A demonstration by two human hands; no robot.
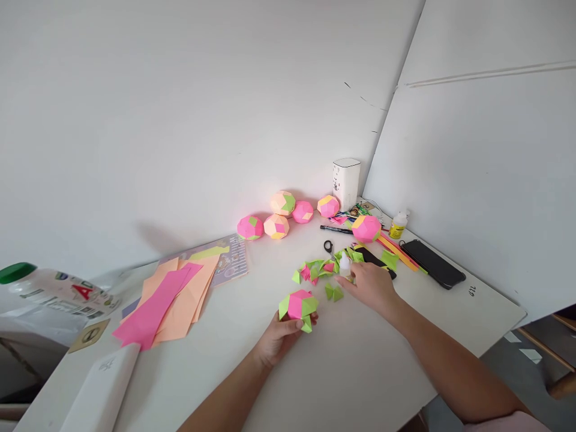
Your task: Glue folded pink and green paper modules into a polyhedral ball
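Note:
My left hand (279,339) is closed around a partly built pink and green paper ball (297,305), with green flaps sticking out at its sides and bottom. To the right, my right hand (371,287) has its thumb and fingers around a small white-tipped bottle (345,263), which looks like a glue bottle. Folded green and pink paper pieces (315,269) lie in a heap beside that bottle. A couple of green folded pieces (333,293) rest just in front of the heap, between both hands.
Several finished paper balls (276,227) sit along the wall. Pink and peach paper sheets (168,306) lie at left, near a large bottle (58,291) and a white box (101,393). Scissors (329,246), a marker (336,229), a yellow-labelled bottle (398,225) and a black phone (432,264) are farther right.

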